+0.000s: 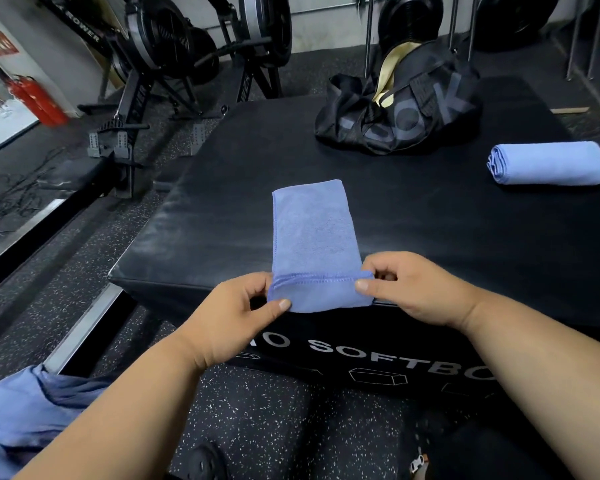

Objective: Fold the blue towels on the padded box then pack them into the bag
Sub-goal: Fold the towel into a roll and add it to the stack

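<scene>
The padded box bears everything: the black bag at its far side, a rolled towel at its right, the long blue towel at its near edge. My left hand and right hand pinch that towel's near corners.

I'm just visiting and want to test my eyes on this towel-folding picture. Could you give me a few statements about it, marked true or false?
1. Both hands pinch the near end of the flat blue towel: left hand, right hand. True.
2. The rolled towel is already inside the bag. False: it lies on the padded box, to the right of the bag.
3. The bag stands on the floor. False: it sits on the padded box's far side.
4. A red fire extinguisher stands at far left. True.
</scene>
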Available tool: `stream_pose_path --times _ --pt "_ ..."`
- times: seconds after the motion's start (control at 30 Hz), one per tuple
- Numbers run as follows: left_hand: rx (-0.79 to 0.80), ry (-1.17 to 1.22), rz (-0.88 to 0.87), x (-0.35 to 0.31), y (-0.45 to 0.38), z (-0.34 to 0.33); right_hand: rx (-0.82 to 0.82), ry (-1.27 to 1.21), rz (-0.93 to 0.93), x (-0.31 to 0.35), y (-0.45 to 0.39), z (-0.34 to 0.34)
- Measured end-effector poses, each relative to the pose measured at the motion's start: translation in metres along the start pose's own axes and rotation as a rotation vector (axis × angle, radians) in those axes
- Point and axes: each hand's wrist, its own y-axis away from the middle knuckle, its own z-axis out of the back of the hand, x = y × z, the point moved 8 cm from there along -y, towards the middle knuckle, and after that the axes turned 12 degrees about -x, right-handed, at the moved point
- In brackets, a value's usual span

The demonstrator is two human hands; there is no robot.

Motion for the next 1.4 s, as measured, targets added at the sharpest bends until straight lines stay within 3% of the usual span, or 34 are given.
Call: stream_pose_path --times 0.1,0.2,0.57,0.7,0.9,1.1,1.4 --pt "-0.088 -0.076 -0.155 -0.013 0.013 0.003 0.108 0.037 0.015 -0.001 0.008 0.0" --pt "-0.22 -0.182 -0.306 -0.022 0.024 0.009 0.109 0.065 0.02 -0.003 0.013 0.006" --pt "-0.186 -0.501 -0.6 -0.028 0.036 -0.013 0.09 0.415 0.203 0.0 0.024 0.0" --pt "-0.143 -0.462 -0.509 -0.015 0.033 -0.017 0.105 0.46 0.205 0.001 0.025 -0.002" --pt "-0.201 -0.356 -0.33 -0.008 0.03 -0.008 0.121 0.395 0.164 -0.003 0.021 -0.002" --pt "-0.222 0.05 0.099 0.014 0.012 -0.006 -0.053 0.124 -0.013 -0.002 0.007 0.006" --pt "-0.379 0.091 0.385 0.032 -0.006 -0.01 -0.303 0.214 -0.176 -0.015 -0.021 0.005"
